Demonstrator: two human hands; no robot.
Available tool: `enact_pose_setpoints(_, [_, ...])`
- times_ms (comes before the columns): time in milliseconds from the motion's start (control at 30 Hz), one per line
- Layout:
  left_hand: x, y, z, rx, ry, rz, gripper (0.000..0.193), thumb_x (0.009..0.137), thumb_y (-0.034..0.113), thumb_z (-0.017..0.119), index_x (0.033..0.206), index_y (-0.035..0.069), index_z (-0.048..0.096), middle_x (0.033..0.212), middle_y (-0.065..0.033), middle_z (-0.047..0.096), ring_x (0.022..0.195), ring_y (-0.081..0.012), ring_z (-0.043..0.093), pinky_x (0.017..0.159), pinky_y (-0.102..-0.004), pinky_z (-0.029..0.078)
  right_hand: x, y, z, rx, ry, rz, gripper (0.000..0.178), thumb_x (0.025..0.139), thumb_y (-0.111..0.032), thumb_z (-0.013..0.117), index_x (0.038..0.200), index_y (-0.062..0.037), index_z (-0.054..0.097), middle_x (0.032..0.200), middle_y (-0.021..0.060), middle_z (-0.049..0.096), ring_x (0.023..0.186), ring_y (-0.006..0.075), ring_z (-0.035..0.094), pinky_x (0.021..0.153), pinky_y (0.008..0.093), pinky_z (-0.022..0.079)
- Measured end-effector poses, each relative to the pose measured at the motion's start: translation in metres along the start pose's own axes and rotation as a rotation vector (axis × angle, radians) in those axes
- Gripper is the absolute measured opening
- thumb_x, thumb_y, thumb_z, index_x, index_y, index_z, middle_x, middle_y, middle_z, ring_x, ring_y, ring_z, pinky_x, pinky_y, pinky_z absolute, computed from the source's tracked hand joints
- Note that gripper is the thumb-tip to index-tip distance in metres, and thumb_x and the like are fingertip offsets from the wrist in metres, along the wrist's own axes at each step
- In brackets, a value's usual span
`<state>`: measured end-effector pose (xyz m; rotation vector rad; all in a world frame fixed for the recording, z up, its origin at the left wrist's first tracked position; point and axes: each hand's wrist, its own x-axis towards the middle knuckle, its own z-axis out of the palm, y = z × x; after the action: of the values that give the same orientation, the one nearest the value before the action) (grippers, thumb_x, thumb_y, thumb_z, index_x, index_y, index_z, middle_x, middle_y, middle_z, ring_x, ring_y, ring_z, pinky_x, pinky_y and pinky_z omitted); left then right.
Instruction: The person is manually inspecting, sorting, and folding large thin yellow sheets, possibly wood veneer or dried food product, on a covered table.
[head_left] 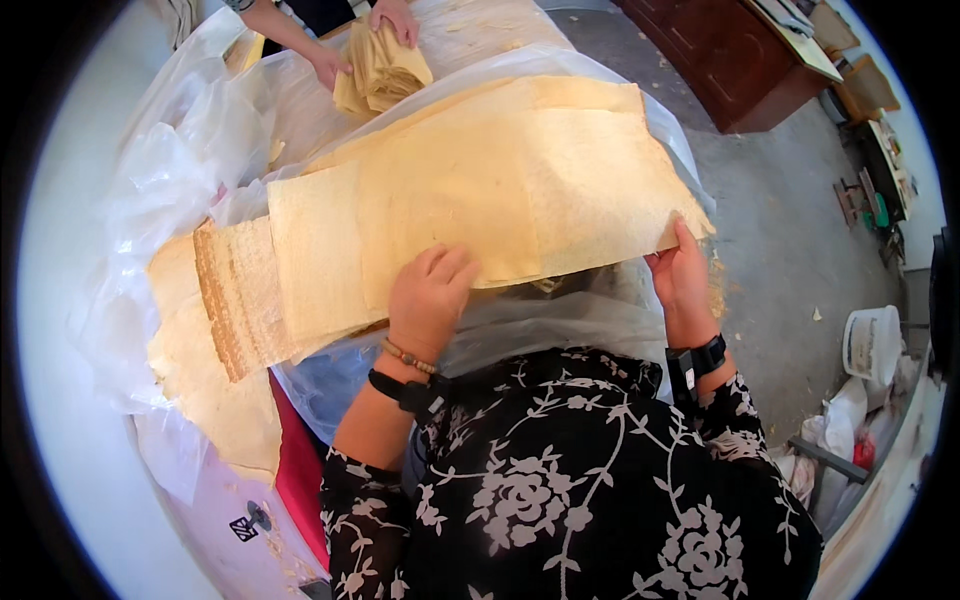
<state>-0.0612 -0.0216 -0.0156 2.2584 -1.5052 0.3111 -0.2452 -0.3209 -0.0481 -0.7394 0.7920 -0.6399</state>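
Note:
A long layered stack of thin pale-yellow sheets [450,190], which look like dried tofu skin, lies across the surface before me. My right hand [685,275] grips the near right corner of the stack, thumb on top and the other fingers underneath. Curled over the near edge at the middle is my left hand [430,300], its fingers closed and slightly blurred against the sheets; what they pinch, if anything, is hidden. At the left end sits a narrower piece with a rough brown edge [235,300], over a ragged loose sheet [215,390].
Clear plastic film [165,200] spreads under and around the sheets. Across the table, another person's hands [395,20] hold a folded bundle of similar sheets [382,72]. A reddish-brown wooden desk [725,60] stands at the far right, a white bucket [872,345] on the right.

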Motion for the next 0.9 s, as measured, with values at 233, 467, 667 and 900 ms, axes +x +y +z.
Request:
enact_pose_setpoints(233, [0.006,0.001,0.003,-0.072,0.026,-0.013,0.042,0.068,0.003,0.072,0.109,0.012,0.067,0.12,-0.0038,0.065,0.113,-0.0298,0.058,0.095,-0.0417,0.049,-0.017,-0.013,0.058,-0.065,-0.022,-0.369,0.039,0.101,-0.027,0.055,0.133,-0.0064,0.053,0.131,0.006,0.059,0.115,0.016,0.058,0.092,0.035,0.05])
enact_pose_setpoints(467, [-0.025,-0.025,0.004,-0.515,0.059,-0.299,0.041,0.085,0.014,0.071,0.123,0.006,0.06,0.117,-0.0075,0.065,0.11,-0.0281,0.061,0.092,-0.0388,0.051,-0.088,0.018,0.189,-1.025,-0.844,-1.002,0.039,0.095,-0.02,0.06,0.133,-0.0114,0.059,0.141,0.0145,0.054,0.129,0.0356,0.05,0.107,0.0454,0.036])
enact_pose_setpoints(667, [-0.053,-0.075,-0.074,-1.632,0.42,-1.135,0.071,0.092,0.024,0.069,0.147,-0.003,0.034,0.119,-0.0177,0.062,0.099,-0.0233,0.063,0.083,-0.0342,0.053,-0.09,0.111,0.224,-1.257,-0.952,-0.824,0.04,0.096,-0.029,0.058,0.135,-0.021,0.059,0.142,0.0162,0.051,0.135,0.0401,0.042,0.105,0.052,0.033])
enact_pose_setpoints(900, [-0.072,-0.109,-0.03,-0.79,0.318,-1.068,0.063,0.086,0.017,0.071,0.139,-0.004,0.044,0.089,-0.0102,0.067,0.065,-0.0185,0.062,0.062,-0.0316,0.053,-0.084,0.116,0.227,-1.506,-1.034,-0.962,0.057,0.093,-0.049,0.057,0.143,-0.0226,0.049,0.15,0.0143,0.043,0.142,0.0355,0.034,0.114,0.0581,0.022])
